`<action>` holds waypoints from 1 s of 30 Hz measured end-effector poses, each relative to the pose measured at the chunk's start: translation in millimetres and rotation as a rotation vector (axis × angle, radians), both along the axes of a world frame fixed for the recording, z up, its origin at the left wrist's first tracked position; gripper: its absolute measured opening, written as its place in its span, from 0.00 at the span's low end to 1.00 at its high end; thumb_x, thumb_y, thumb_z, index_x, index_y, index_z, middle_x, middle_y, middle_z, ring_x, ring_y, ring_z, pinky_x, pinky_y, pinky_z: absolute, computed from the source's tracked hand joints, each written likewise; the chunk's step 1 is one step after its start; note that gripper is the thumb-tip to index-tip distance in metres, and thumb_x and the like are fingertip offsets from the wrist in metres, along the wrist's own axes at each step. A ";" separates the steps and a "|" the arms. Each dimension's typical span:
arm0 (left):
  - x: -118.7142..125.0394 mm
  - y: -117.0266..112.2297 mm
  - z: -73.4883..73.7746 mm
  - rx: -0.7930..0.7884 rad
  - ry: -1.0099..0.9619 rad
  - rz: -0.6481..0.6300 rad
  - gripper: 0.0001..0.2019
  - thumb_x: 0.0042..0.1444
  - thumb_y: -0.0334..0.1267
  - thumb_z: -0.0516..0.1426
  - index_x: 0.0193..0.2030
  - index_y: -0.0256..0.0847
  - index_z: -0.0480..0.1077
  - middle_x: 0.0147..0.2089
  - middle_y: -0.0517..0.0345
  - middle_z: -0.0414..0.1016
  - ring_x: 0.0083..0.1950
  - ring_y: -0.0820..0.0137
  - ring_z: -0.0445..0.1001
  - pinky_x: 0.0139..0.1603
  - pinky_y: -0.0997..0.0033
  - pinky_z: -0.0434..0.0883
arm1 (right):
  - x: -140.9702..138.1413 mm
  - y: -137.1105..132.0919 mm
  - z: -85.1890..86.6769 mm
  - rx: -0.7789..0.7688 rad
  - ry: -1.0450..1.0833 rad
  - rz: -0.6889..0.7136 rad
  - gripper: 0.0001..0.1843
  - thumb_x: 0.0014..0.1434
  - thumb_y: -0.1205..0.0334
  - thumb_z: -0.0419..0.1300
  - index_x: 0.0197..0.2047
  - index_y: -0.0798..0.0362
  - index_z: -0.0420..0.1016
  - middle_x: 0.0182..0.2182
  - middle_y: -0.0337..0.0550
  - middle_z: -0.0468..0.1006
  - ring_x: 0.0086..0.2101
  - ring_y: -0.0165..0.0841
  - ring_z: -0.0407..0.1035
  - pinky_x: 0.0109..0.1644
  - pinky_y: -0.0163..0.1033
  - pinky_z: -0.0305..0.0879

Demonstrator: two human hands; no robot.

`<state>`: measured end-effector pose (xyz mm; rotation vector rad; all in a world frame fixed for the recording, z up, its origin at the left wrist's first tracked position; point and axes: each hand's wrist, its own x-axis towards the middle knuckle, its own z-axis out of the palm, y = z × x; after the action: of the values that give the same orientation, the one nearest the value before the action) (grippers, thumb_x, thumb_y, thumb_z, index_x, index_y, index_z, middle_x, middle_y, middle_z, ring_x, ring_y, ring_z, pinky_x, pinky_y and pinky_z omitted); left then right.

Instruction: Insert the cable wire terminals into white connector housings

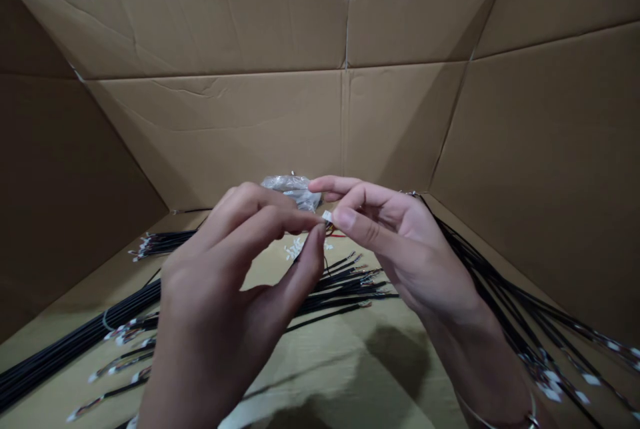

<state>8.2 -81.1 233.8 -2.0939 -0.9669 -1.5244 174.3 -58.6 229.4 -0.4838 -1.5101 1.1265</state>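
Between my two hands, above the middle of the surface, is a small white connector (327, 216). My right hand (395, 232) pinches it between thumb and forefinger. Thin coloured wires trail just below the connector, red among them. At its left side my left hand (240, 275) has thumb and forefinger pressed together near the wires; the fingertips hide what they grip. Beneath the hands lie several black cables (345, 289) with bare wire ends pointing right. A small scatter of loose white connectors (295, 249) sits behind the left fingers.
Cardboard walls (225, 109) enclose the back and sides. A clear plastic bag (293, 187) stands against the back wall. A tied bundle of black cables (90, 329) lies on the left, with white-tipped ends nearby. More black cables (500, 295) run along the right.
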 end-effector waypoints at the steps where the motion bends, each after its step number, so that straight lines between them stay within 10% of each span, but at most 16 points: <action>1: -1.6 0.1 0.7 -0.002 0.010 0.003 0.03 0.59 0.44 0.65 0.37 0.53 0.76 0.33 0.59 0.76 0.39 0.58 0.78 0.34 0.62 0.75 | 0.0 0.6 -0.4 -0.001 -0.001 0.011 0.11 0.68 0.58 0.69 0.32 0.49 0.80 0.58 0.42 0.83 0.61 0.42 0.74 0.69 0.51 0.65; 13: -22.0 -5.4 9.5 -0.045 0.261 0.018 0.05 0.66 0.32 0.60 0.40 0.46 0.75 0.35 0.63 0.78 0.35 0.69 0.78 0.38 0.72 0.77 | -4.1 1.3 -0.8 0.005 -0.035 -0.016 0.14 0.67 0.55 0.69 0.31 0.50 0.78 0.56 0.43 0.84 0.60 0.43 0.76 0.69 0.53 0.64; 30: -12.6 -15.9 9.3 -0.128 0.125 0.010 0.05 0.66 0.32 0.61 0.39 0.46 0.74 0.38 0.61 0.79 0.39 0.68 0.79 0.43 0.68 0.79 | -1.4 -7.1 4.3 0.127 -0.083 -0.178 0.09 0.68 0.57 0.69 0.34 0.47 0.81 0.56 0.39 0.84 0.59 0.40 0.75 0.65 0.48 0.66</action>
<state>-4.4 -96.9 243.2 -2.2396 -1.0519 -1.3406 172.9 -65.6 233.7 -0.5715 -1.5669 0.8757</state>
